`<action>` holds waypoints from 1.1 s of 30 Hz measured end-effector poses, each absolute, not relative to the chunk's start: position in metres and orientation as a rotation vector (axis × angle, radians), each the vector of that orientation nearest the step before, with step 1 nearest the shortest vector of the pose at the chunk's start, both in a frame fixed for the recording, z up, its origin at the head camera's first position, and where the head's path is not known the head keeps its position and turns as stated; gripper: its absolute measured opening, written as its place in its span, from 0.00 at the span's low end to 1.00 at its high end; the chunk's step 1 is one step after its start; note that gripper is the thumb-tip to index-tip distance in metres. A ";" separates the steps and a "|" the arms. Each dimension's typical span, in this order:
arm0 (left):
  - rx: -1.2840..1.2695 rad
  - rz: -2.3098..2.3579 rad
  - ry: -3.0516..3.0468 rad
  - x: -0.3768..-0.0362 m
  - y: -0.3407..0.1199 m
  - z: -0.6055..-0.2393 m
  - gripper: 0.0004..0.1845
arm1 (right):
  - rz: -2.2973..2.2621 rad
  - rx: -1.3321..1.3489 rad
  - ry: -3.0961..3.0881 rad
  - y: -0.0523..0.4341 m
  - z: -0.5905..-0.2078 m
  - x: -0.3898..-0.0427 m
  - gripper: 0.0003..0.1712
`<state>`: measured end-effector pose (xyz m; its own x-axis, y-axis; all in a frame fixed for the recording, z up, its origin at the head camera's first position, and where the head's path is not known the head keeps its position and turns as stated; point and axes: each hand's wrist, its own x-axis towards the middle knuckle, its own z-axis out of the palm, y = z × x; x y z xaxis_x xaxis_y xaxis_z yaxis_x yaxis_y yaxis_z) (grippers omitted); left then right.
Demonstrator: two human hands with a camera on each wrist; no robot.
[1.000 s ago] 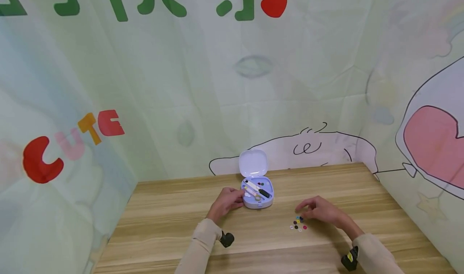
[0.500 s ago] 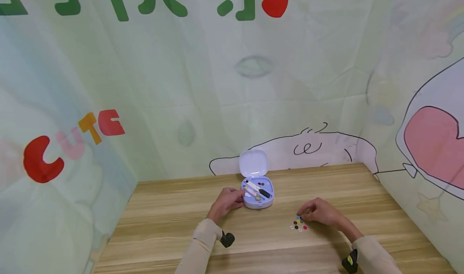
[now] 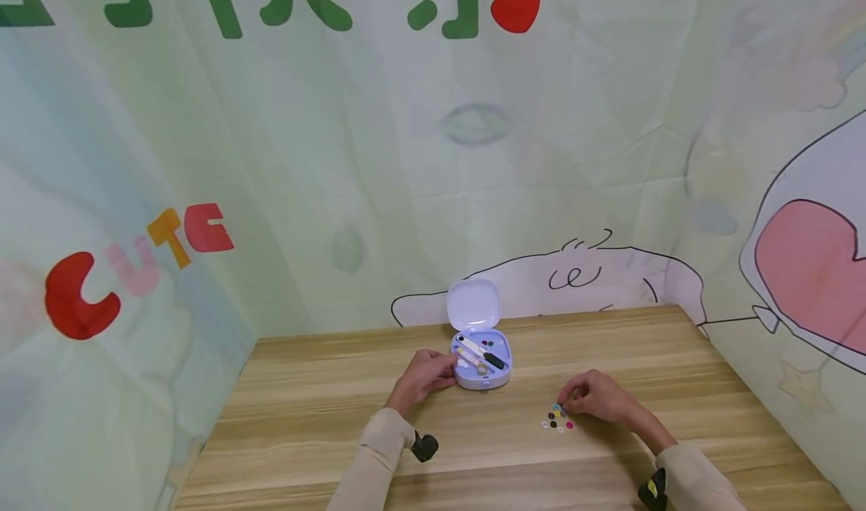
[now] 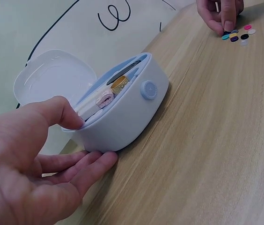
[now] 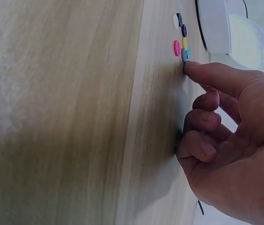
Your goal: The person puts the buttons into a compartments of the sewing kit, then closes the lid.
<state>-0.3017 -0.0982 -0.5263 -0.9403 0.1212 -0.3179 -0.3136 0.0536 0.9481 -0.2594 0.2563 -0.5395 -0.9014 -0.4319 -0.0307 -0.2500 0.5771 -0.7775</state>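
A: Your left hand (image 3: 422, 376) holds the left side of the open lavender sewing kit case (image 3: 482, 361): in the left wrist view the thumb hooks over its rim and the fingers (image 4: 83, 166) lie along its base on the bench (image 3: 325, 413). It has not shifted over the last second.

B: And the lid?

A: The lid (image 3: 472, 305) stands up at the case's 12 o'clock. Inside you can make out a white and black tool and a few small spools; finer detail is too small to tell.

B: What about your right hand?

A: Your right hand (image 3: 598, 396) is where the change is. A second ago its fingers were spread above the bench, at about 3 o'clock from the buttons (image 3: 558, 416). Now they are curled in, and the hand has drawn closer to the cluster's upper right edge. In the right wrist view the index fingertip (image 5: 191, 65) touches the grey button (image 5: 184, 55) at the near end of the cluster, with the other fingers folded beneath. You are pressing or touching it; a true pinch I cannot tell, since the thumb is hidden.

B: Where do the buttons lie?

A: Loose on the bench, at roughly 4 o'clock from the case and well apart from it. They have stayed put.
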 end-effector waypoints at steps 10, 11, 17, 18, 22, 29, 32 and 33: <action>-0.189 1.952 2.028 -0.302 -0.099 -0.526 0.11 | -1.145 -0.499 2.634 0.252 -0.537 -0.261 0.05; -0.191 1.950 2.030 -0.302 -0.099 -0.526 0.11 | -1.141 -0.488 2.632 0.251 -0.537 -0.261 0.05; -0.199 1.945 2.038 -0.303 -0.099 -0.526 0.12 | -1.134 -0.457 2.628 0.249 -0.535 -0.260 0.05; -0.201 1.945 2.037 -0.302 -0.099 -0.526 0.12 | -1.138 -0.452 2.627 0.249 -0.535 -0.260 0.06; -0.198 1.942 2.038 -0.302 -0.099 -0.525 0.13 | -1.145 -0.461 2.629 0.249 -0.535 -0.258 0.06; -0.188 1.931 2.042 -0.301 -0.099 -0.526 0.14 | -1.144 -0.480 2.643 0.246 -0.536 -0.256 0.06; -0.191 1.922 2.048 -0.301 -0.099 -0.526 0.15 | -1.145 -0.492 2.659 0.245 -0.536 -0.254 0.05; -0.192 1.922 2.046 -0.301 -0.099 -0.526 0.15 | -1.144 -0.489 2.664 0.245 -0.536 -0.254 0.06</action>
<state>-0.3009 -0.0994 -0.5257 -0.9376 0.1232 -0.3251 -0.3168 0.0829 0.9449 -0.2541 0.2450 -0.5360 -0.9250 -0.3762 -0.0535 -0.2202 0.6455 -0.7313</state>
